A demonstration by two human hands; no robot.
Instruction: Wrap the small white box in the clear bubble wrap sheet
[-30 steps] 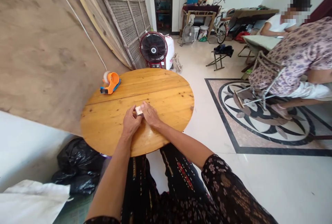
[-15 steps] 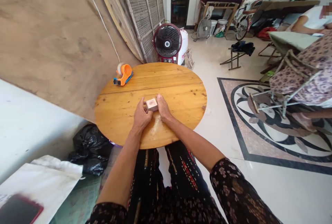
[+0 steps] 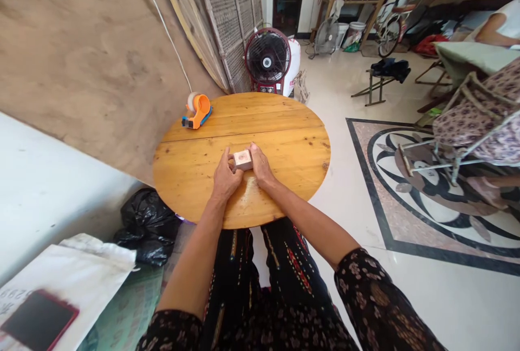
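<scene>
A small pale box (image 3: pixel 242 157) with a round reddish print on its top is at the middle of the wooden table (image 3: pixel 284 123). On its left side, my left hand (image 3: pixel 226 177) grips it with bent fingers, the thumb near its front edge. My right hand (image 3: pixel 262 167) is closed against the opposite side, fingers pressed together along the box. Both hands hold it low over the tabletop; whether its underside touches the wood I cannot tell. An orange tape dispenser (image 3: pixel 199 111) with a roll of tape stands at the table's far left edge.
Behind the table is a dark red fan (image 3: pixel 267 61). A board (image 3: pixel 81 53) leans along the left. Black plastic bags (image 3: pixel 148 221) and a phone (image 3: pixel 40 318) on a white sack lie at lower left. A person (image 3: pixel 498 28) sits at a table on the right.
The whole view has shifted slightly, so everything appears a little farther right and mostly higher. Both hands keep the same hold on the box, with no clear movement on the table.
</scene>
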